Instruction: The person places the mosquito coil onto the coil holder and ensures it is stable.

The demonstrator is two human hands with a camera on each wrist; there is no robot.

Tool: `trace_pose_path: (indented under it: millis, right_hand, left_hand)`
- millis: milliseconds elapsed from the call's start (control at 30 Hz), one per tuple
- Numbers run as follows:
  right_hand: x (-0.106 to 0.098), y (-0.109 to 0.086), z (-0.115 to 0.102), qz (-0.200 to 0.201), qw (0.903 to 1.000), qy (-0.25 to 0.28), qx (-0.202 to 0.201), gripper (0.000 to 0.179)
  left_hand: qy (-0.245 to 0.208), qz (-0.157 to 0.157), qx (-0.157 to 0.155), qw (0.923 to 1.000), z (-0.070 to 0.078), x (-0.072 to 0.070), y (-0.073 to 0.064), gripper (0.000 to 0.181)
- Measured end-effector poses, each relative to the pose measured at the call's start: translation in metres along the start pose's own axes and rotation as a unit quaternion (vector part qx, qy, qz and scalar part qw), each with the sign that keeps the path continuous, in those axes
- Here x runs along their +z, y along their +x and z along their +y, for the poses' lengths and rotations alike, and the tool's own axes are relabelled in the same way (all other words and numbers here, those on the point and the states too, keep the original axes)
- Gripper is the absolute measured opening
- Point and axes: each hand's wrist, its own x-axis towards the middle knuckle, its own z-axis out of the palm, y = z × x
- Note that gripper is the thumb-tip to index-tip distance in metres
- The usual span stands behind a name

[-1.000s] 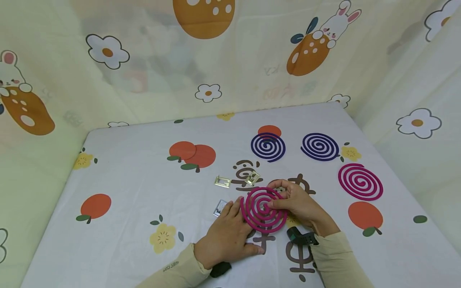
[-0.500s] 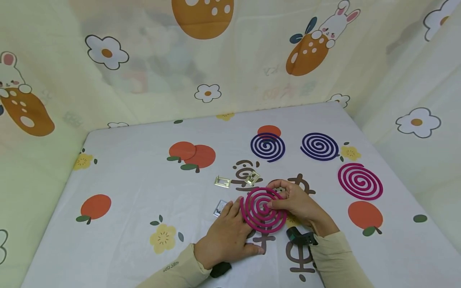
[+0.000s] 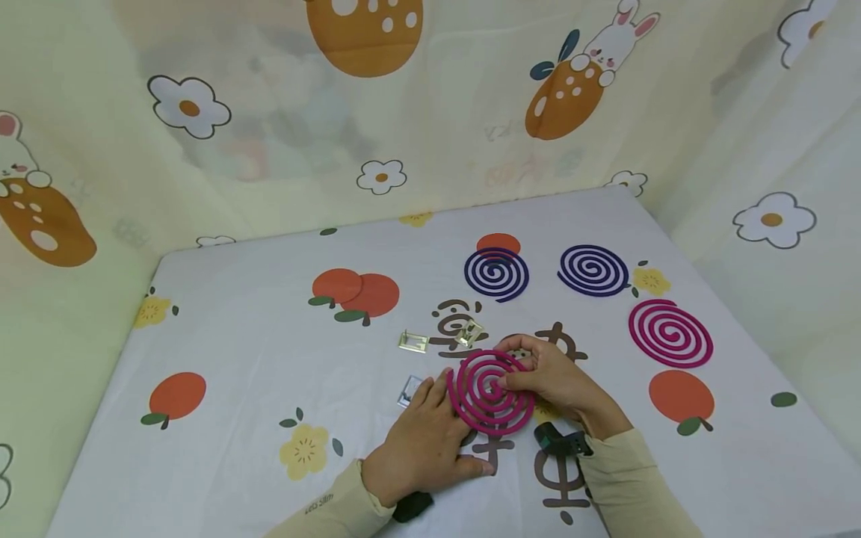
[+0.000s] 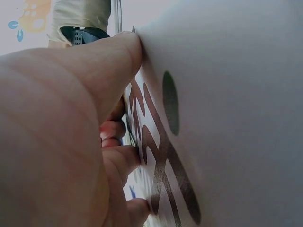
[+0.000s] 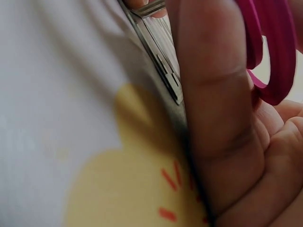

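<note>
Little has changed this past second: your right hand (image 3: pixel 554 382) pinches the pink coil (image 3: pixel 494 385) near its centre, above the desk (image 3: pixel 235 456); your left hand (image 3: pixel 427 444) rests, fingers extended, beside it. Work seems unfinished; whether the metal piece (image 5: pixel 163 56) meets the coil, you can't tell.

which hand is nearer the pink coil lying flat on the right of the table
Right. The right hand is left of the flat pink coil, apart from it; the left hand is farther off to the left, past the held pink coil.
</note>
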Motion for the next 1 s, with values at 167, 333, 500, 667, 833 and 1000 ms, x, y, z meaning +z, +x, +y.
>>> trace_pose_path:
  millis: [167,333,500,667,833,1000]
  right_hand:
    - [0.001,0.001,0.000,-0.004,1.0000,-0.004,-0.004,0.052]
    - [0.003,0.001,-0.001,-0.001,0.9998,-0.018,-0.011,0.052]
    - [0.004,0.001,-0.002,-0.003,0.9998,-0.015,-0.014,0.051]
    - [0.005,0.001,-0.001,-0.010,0.9997,-0.005,-0.021,0.052]
    - [0.003,-0.003,0.000,-0.001,0.9996,-0.012,-0.024,0.052]
    - [-0.001,-0.006,0.002,0.016,0.9990,-0.033,-0.026,0.052]
  left_hand:
    - [0.000,-0.002,-0.003,1.0000,0.001,-0.001,-0.002,0.090]
    - [0.010,0.005,-0.001,0.9999,-0.001,0.001,-0.002,0.089]
    - [0.016,0.003,-0.004,0.9999,-0.001,0.001,-0.003,0.090]
    - [0.018,0.004,-0.011,0.9998,0.000,0.001,-0.006,0.089]
    - [0.040,0.007,-0.010,0.9991,0.002,-0.001,-0.012,0.087]
    - [0.060,0.030,-0.004,0.9977,0.002,-0.005,-0.021,0.078]
